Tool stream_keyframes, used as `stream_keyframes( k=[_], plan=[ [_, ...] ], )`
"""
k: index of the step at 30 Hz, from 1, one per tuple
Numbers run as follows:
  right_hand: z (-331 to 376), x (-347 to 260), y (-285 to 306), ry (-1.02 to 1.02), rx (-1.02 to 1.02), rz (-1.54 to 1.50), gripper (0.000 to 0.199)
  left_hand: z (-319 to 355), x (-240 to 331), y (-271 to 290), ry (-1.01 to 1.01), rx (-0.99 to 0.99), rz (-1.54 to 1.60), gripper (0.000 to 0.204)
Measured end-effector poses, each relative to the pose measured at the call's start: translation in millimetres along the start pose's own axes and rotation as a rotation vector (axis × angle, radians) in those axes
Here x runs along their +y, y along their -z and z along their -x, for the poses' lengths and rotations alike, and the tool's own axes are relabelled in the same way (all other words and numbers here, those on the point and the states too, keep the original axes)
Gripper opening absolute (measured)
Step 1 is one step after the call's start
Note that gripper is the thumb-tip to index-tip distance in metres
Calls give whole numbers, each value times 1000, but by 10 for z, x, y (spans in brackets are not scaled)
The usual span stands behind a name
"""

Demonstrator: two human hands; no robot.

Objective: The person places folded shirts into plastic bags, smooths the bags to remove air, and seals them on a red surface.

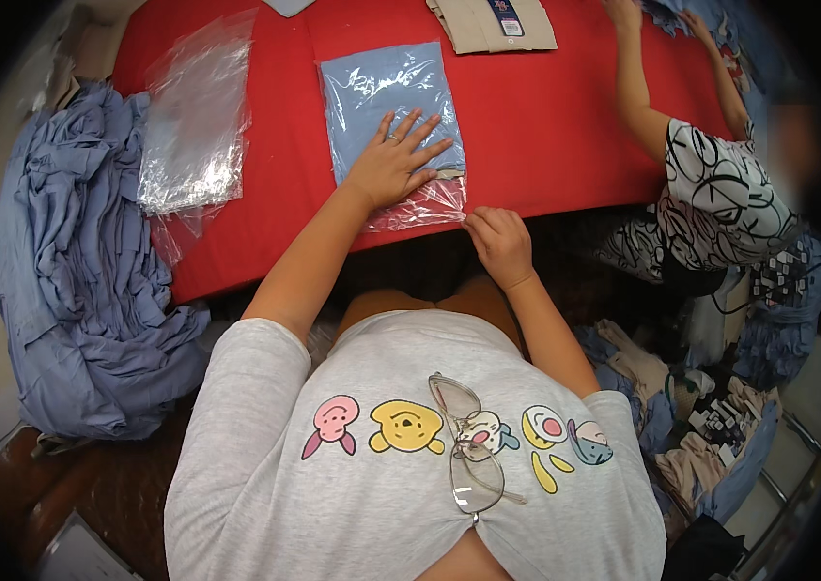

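A folded light-blue garment (381,87) lies inside a clear plastic bag (415,211) on the red-covered table (546,126). My left hand (396,160) rests flat on the bagged garment, fingers spread. At the near right corner of the bag, my right hand (502,242) pinches the plastic edge between its fingertips. The loose end of the bag reaches toward the table's near edge, past the garment.
Left of the garment lies a stack of clear plastic bags (199,126). A heap of blue garments (91,261) hangs at the table's left side. A folded beige garment (493,24) with a tag lies at the far side. A co-worker (720,194) reaches over the right end; more garments (720,436) lie below.
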State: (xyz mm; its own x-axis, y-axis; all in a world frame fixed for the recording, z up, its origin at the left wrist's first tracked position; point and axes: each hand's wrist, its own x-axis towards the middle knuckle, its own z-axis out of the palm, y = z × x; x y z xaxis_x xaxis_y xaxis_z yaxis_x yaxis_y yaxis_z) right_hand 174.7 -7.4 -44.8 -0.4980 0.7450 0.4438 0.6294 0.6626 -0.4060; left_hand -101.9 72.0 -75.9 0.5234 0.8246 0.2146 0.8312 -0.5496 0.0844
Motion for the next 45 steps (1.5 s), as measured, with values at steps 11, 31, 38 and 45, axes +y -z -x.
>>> stream_keyframes(
  k=[11,31,38,45],
  plan=[
    [120,150,3,-170,-56,-146,22,27,29,-31,18,-40,3,62],
    [-472,-78,-499,-25,-253,8,12,24,-32,-93,11,40,36,60],
    [-256,118,-353,258,-254,-10,21,7,-40,-46,22,21,45,60],
    [-143,216,-423,298,-293,-38,22,28,-18,-55,38,-22,13,63]
  ],
)
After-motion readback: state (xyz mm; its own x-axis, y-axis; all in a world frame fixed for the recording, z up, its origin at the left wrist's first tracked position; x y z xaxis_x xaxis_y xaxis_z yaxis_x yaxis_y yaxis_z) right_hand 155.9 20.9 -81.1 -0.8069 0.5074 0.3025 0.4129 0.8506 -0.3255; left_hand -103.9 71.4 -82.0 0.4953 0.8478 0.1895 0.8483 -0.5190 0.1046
